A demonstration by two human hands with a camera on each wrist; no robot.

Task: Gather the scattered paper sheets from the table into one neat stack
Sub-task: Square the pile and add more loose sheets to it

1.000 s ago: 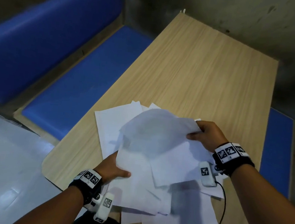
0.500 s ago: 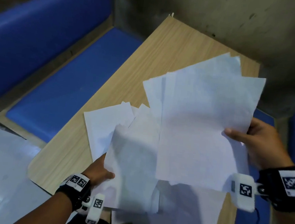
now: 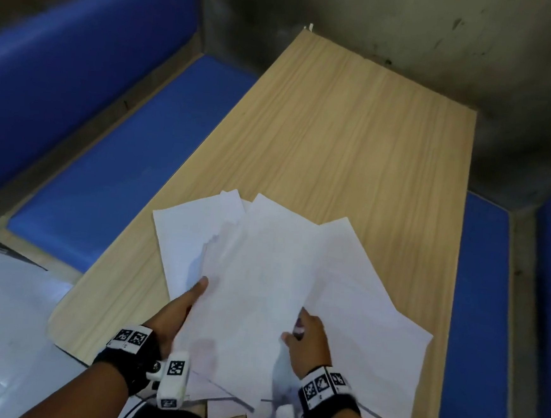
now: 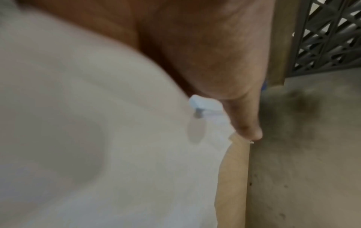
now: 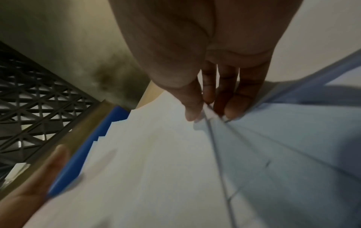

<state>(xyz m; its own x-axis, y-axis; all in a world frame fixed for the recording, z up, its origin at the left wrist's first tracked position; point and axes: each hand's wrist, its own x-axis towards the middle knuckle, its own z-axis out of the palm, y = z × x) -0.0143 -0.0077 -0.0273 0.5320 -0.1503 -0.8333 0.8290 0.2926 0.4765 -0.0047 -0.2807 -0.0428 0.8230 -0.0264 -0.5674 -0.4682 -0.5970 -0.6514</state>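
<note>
Several white paper sheets [image 3: 272, 274] lie fanned and overlapping on the near end of the wooden table [image 3: 356, 132]. My left hand [image 3: 187, 304] grips the left edge of the upper sheets, thumb on top and fingers hidden beneath. In the left wrist view the thumb [image 4: 246, 121] lies along the paper sheets [image 4: 97, 146]. My right hand [image 3: 303, 338] pinches the near edge of the sheets on the right. The right wrist view shows the thumb and fingertips [image 5: 232, 111] closed on several sheet edges [image 5: 210, 138]. More sheets [image 3: 374, 315] spread to the right under that hand.
Blue padded benches run along the left [image 3: 106, 162] and right [image 3: 479, 324] of the table. A stained concrete wall [image 3: 413, 38] stands behind its far end. The far half of the tabletop is bare wood. Pale floor [image 3: 0, 335] lies at the lower left.
Half a second ago my right hand held a bunch of sheets raised high on the right. That bunch has come down onto the pile, and the right hand is now nearer my body.
</note>
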